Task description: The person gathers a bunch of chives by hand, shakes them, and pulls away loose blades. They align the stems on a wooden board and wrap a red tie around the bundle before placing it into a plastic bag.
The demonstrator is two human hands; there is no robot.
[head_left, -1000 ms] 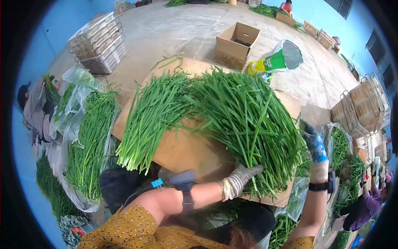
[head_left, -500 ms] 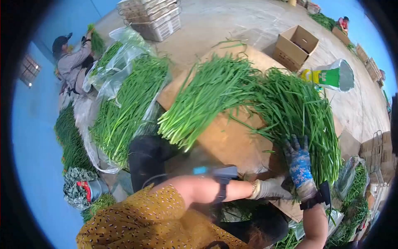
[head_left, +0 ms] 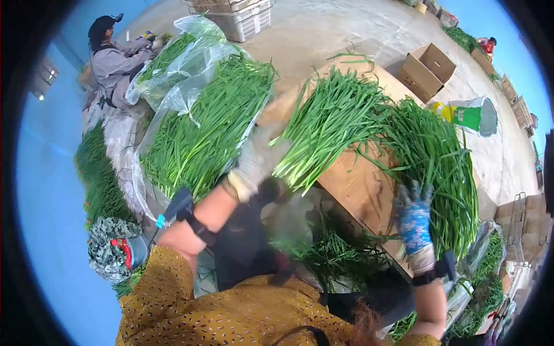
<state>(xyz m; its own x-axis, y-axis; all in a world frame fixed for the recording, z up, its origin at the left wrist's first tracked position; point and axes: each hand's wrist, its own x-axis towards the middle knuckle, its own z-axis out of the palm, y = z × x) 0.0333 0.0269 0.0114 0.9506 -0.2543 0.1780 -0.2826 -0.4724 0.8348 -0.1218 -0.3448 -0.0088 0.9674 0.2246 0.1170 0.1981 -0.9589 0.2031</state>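
Note:
My right hand (head_left: 414, 216), in a blue patterned glove with grey fingers, is spread open against the left edge of a pile of green chives (head_left: 435, 173). My left hand (head_left: 259, 158), in a pale glove, is smeared by motion. It is beside the white stem ends of a second chive bunch (head_left: 332, 121), and I cannot make out its fingers or any contact. Both piles lie on a brown board (head_left: 363, 184). Left of my left hand, more chives (head_left: 213, 121) rest in an open clear plastic bag (head_left: 147, 167).
A cardboard box (head_left: 427, 72) and a green-and-yellow bag (head_left: 470, 115) stand beyond the board. White crates (head_left: 245, 23) are stacked at the back. Another person (head_left: 112, 63) sits at the left. Loose chives (head_left: 340, 254) lie below the board, near my legs.
My left hand has swung from beside the right hand over to the left, near the bagged chives. The right hand stays at the right pile. The view has shifted slightly.

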